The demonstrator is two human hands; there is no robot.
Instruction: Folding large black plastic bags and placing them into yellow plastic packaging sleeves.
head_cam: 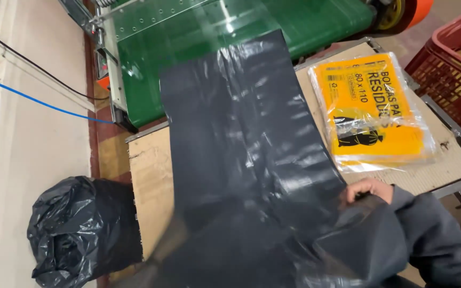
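A long black plastic bag point(246, 133) lies flat from the green conveyor belt point(188, 32) down over a cardboard-covered table point(148, 181) toward me. My right hand point(368, 189), in a dark grey sleeve, grips the bag's right edge near its lower end, where the plastic bunches up. My left hand shows only as a blurred shape point(174, 237) at the bag's lower left edge; I cannot make out its fingers or whether it holds the plastic.
A yellow pack of bags in clear wrap point(372, 106) rests on the table's right side. A red plastic crate point(454, 69) stands at the far right. A stuffed black bag point(78, 229) sits on the floor at left, beside a blue cable point(28, 98).
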